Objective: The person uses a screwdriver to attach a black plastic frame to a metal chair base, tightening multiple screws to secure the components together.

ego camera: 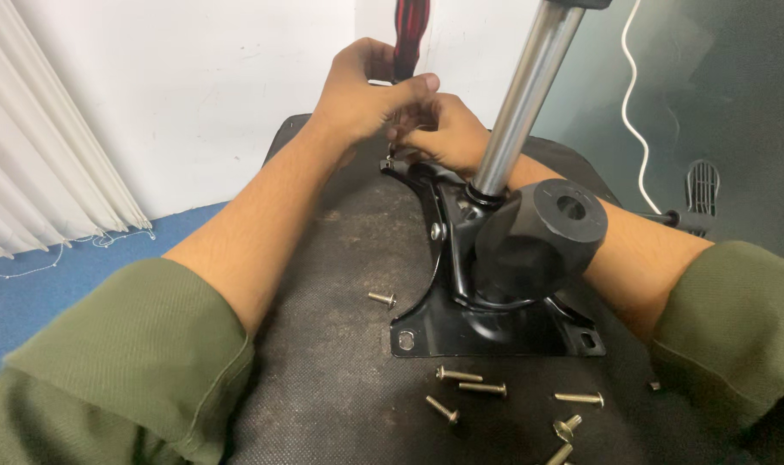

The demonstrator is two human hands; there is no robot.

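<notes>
Both hands meet at the black bracket's (486, 293) far corner: left hand (362, 95) grips the upright red-handled screwdriver (409, 39), right hand (439, 129) steadies its tip.

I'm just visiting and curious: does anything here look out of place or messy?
Mostly tidy, but loose bolts lie scattered on the black seat underside near the metal plate, one bolt apart from the rest. Both hands work a red-handled screwdriver at the plate's far corner.
</notes>
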